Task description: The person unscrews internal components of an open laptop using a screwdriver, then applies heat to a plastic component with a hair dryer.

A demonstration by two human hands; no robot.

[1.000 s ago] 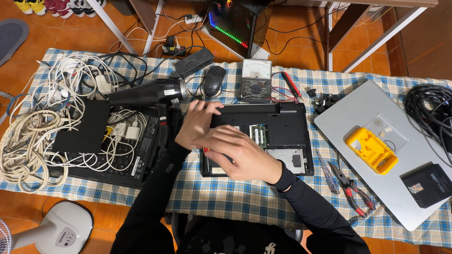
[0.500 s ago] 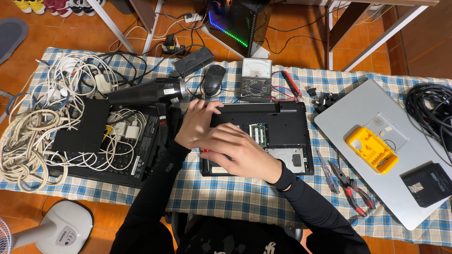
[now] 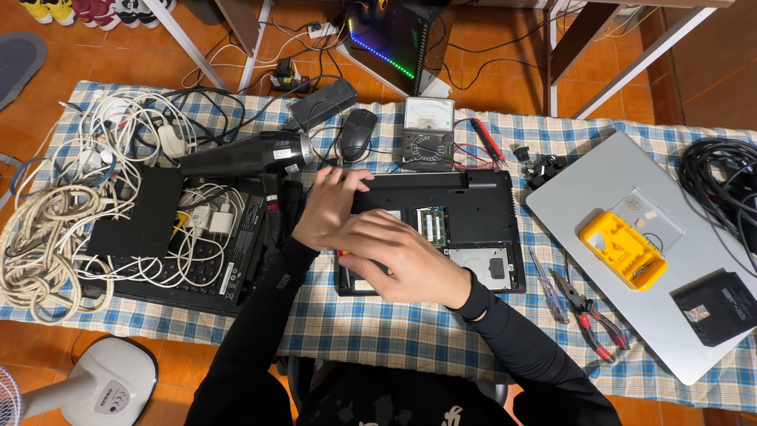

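Note:
A black laptop (image 3: 481, 197) lies upside down on the checked cloth with its bottom covers off. A green memory module (image 3: 431, 226) and a silver hard drive (image 3: 485, 265) are exposed. My left hand (image 3: 325, 207) rests flat on the laptop's far left corner, fingers spread over the edge. My right hand (image 3: 394, 256) is curled over the left part of the open base. It grips a small red-handled screwdriver (image 3: 341, 253), of which only the end shows. The spot under the palm is hidden.
Left: a second opened laptop (image 3: 229, 276) under chargers, a black hot-air gun (image 3: 244, 154), and coiled cables (image 3: 47, 237). Behind: a mouse (image 3: 357, 132) and a multimeter (image 3: 426, 130). Right: pliers (image 3: 591, 315), a silver laptop (image 3: 615, 181) bearing a yellow bit case (image 3: 623, 251), black cable coil (image 3: 721, 185).
Both hands stay on the black laptop. The right hand has edged slightly left; nothing else has moved.

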